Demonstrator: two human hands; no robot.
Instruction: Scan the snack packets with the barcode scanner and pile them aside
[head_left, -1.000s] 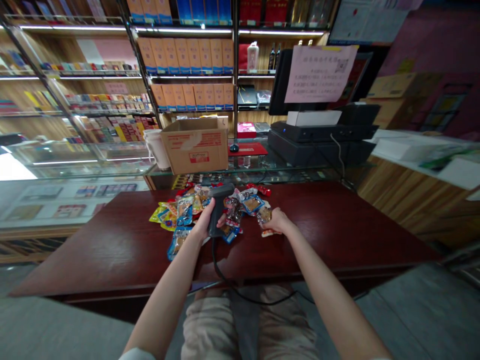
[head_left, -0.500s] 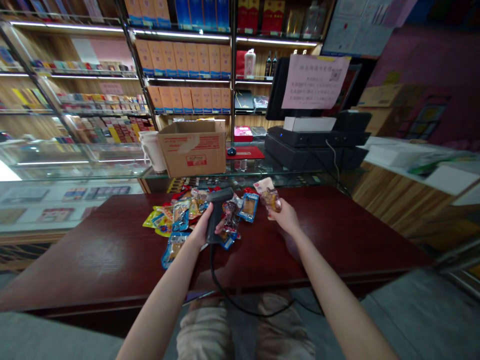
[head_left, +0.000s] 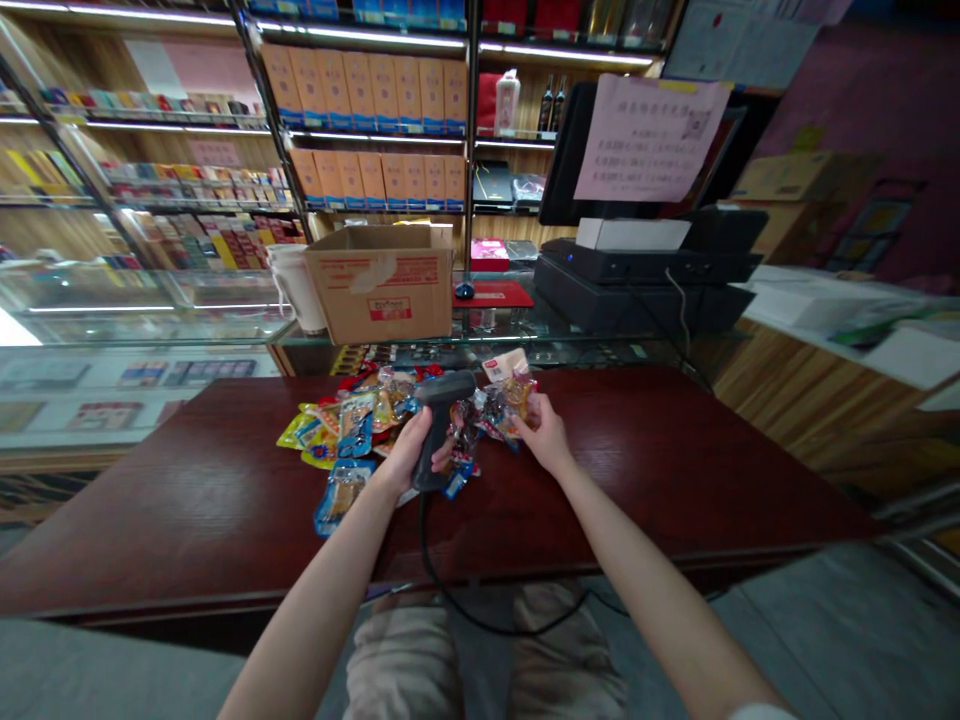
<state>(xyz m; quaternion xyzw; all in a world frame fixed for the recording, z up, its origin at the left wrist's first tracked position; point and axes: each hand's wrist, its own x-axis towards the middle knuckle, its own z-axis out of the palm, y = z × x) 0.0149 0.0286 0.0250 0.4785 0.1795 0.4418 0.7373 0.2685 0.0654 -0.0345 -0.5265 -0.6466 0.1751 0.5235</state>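
Dark red wood is filling the middle of this head-cam view, with the worktop (head_left: 637,480) running right across and both arms reaching in from the near side. The left hand (head_left: 409,450) is wrapped around the grip of a black corded barcode scanner (head_left: 444,388), which is tilting with its nose pointing far, and its cable (head_left: 422,540) is trailing off over the near edge. The right hand (head_left: 544,435) is curled, pinching a couple of clear snack packets (head_left: 510,400) just right of the scanner. A messy heap of colourful snack packets (head_left: 356,425) is lying on the worktop right under and around the left hand. Past the far edge, a cardboard box (head_left: 382,285) and a white cup (head_left: 296,290) are sitting on a glass display counter (head_left: 510,345), next to a black cash register (head_left: 645,285), while shelves of boxed goods (head_left: 367,100) are lining the far wall.
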